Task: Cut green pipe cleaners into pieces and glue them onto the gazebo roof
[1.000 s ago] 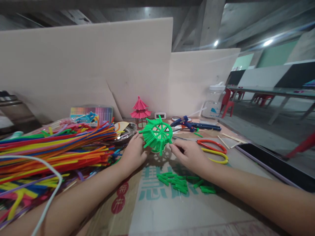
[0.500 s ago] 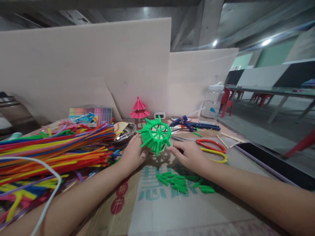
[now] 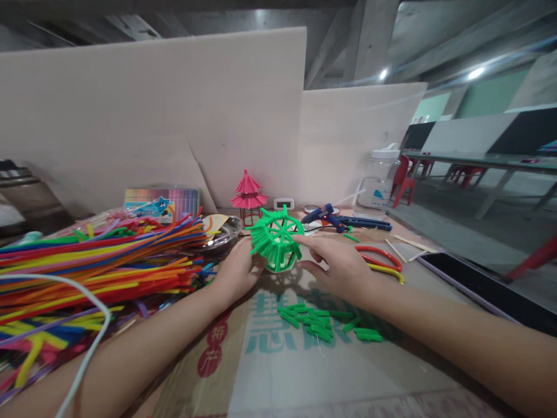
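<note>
A small green pavilion model (image 3: 281, 232), made of pipe cleaners, has a spoked round roof with short strips sticking out around its edge. My left hand (image 3: 239, 268) grips its left side; some fingertips are hidden behind the strips. From the right, my right hand (image 3: 337, 264) reaches in, index finger stretched against the roof's rim and thumb apart below. Several cut green pipe-cleaner pieces (image 3: 319, 320) lie on the cardboard in front. Behind the model stands a pink pavilion (image 3: 249, 191) with a two-tiered roof.
Bundles of coloured pipe cleaners (image 3: 100, 255) fill the left, crossed by a white cable (image 3: 98, 302). Scissors (image 3: 383, 258) lie partly behind my right hand. A blue glue gun (image 3: 328, 216), a phone (image 3: 483, 290) and a plastic bottle (image 3: 378, 183) are to the right.
My right hand has risen slightly, and its index finger now extends onto the roof's rim. The green model has tilted a little, showing more of its frame beneath the roof.
</note>
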Available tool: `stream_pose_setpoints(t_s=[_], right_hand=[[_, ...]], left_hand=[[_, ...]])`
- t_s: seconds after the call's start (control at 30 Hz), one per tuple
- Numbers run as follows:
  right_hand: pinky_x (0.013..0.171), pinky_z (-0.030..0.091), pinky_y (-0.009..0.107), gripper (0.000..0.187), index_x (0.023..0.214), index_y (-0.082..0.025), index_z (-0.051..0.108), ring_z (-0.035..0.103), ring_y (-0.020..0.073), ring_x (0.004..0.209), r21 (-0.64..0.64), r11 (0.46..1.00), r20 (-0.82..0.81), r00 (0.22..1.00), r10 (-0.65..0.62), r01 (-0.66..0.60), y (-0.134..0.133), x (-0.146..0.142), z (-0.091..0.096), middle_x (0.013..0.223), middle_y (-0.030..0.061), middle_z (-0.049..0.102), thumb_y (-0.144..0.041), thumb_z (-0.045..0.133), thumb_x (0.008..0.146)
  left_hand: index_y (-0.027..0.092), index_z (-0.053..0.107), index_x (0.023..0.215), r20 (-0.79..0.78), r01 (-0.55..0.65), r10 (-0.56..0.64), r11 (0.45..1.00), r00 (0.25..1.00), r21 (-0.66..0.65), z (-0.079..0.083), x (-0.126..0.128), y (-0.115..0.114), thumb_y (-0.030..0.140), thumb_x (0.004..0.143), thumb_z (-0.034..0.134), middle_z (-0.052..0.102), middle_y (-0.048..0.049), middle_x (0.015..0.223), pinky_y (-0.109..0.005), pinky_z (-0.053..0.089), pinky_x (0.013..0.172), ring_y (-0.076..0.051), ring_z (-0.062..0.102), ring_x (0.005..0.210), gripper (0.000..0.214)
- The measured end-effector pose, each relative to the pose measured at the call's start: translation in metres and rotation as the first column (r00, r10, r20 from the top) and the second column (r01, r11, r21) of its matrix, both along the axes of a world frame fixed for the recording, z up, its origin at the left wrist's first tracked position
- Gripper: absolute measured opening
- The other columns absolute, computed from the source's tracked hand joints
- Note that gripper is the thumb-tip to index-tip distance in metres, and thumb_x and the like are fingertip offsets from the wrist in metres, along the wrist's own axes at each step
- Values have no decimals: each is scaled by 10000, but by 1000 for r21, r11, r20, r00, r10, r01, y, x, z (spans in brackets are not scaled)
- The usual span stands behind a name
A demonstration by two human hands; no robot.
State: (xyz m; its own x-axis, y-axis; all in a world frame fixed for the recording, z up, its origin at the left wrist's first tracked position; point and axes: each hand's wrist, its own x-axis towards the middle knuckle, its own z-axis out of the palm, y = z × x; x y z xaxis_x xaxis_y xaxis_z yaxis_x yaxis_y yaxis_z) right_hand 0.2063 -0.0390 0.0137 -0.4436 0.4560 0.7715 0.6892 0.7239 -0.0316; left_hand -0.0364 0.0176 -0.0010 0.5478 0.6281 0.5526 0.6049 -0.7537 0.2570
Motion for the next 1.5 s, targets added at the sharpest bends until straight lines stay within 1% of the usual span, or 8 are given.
stream_pose_setpoints(t_s=[0.4,0.57,0.67,0.8,0.93,1.03,1.2,1.5], right_hand=[[668,456,296,280,1190,-220,545,586,162,667,-26,1000,-3,1000,13,-13,2,1,-2,745,5,641,-264,540,914],[552,397,255,432,1293,-204,453,503,129,567,-147,988,-123,992,29,-47,-7,-1,-2,696,-27,569,-333,576,899],[602,430,252,290,1207,-210,532,534,125,637,-112,987,-162,982,98,-117,-12,0,13,771,1,598,-260,537,922],[645,445,249,206,1067,-211,639,587,135,767,-67,978,27,979,200,-198,-8,6,49,924,53,645,-167,489,933],[653,442,248,210,1070,-254,671,620,149,824,-195,971,238,954,184,-139,2,11,80,981,38,664,-194,558,903],[640,431,237,234,1101,-271,670,622,150,841,-231,969,254,957,142,-83,5,10,87,1001,34,658,-208,564,903],[610,405,232,236,1098,-246,670,593,123,751,-118,991,181,980,87,-67,4,8,80,958,41,635,-196,518,925],[539,334,251,295,1151,-241,645,572,120,710,72,996,432,902,20,-56,0,7,70,962,44,650,-144,476,929]], left_hand=[[198,521,1289,-33,17,-16,998,999,55,1,-1,-3,194,868,476,546,-95,1320,-453,370,1083,-260,464,1251,424],[196,573,1205,-38,25,-21,996,999,83,5,1,-8,173,825,502,564,-101,1262,-469,374,1072,-276,467,1225,387],[204,605,1142,-50,36,-30,992,998,119,9,2,-11,191,835,506,587,-100,1203,-485,376,1055,-275,481,1183,323],[211,614,1115,-68,35,-26,992,997,123,10,3,-12,212,847,507,596,-99,1156,-486,393,1029,-270,493,1137,289],[217,592,1132,-54,24,-18,994,998,104,8,2,-11,179,808,518,586,-101,1177,-507,373,1046,-280,477,1165,335],[210,588,1121,-56,6,-1,996,998,89,7,1,-11,171,805,515,582,-106,1186,-500,378,1047,-283,469,1181,326],[205,593,1093,-86,9,0,994,996,105,8,0,-11,166,799,515,590,-98,1163,-500,373,1054,-277,483,1157,306],[184,598,1022,-113,13,6,987,994,159,8,0,-13,146,788,513,620,-87,982,-532,293,1115,-266,502,1135,252]])
